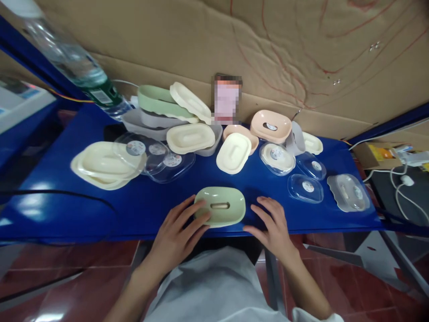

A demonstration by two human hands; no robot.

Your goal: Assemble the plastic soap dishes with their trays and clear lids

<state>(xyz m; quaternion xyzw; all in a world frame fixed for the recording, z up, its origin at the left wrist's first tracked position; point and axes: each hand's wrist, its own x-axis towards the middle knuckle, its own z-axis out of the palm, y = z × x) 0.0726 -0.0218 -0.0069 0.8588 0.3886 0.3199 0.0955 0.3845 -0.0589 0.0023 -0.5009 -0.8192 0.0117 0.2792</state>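
A light green oval plastic dish or lid (237,207) with a slot in its middle lies near the front edge of the blue table. My left hand (177,230) rests at its left end. Its fingers are spread, with two fingertips lying over the rim; the hand is not closed round the dish. To the right of the dish, my right hand (273,228) hovers with fingers apart and nothing in them. A small gap separates it from the dish. Behind the dish lies a cream oval lid (233,153), leaning against a peach tub (252,136).
Clear lids (305,188) lie at right, beside a grey lid (345,192). Stacked cream lids (100,165) and clear lids are at left. Green tubs (154,100), grey tubs and a peach piece (271,126) line the back. A water bottle (77,67) stands back left; a pixelated phone-like rectangle (227,99) leans behind.
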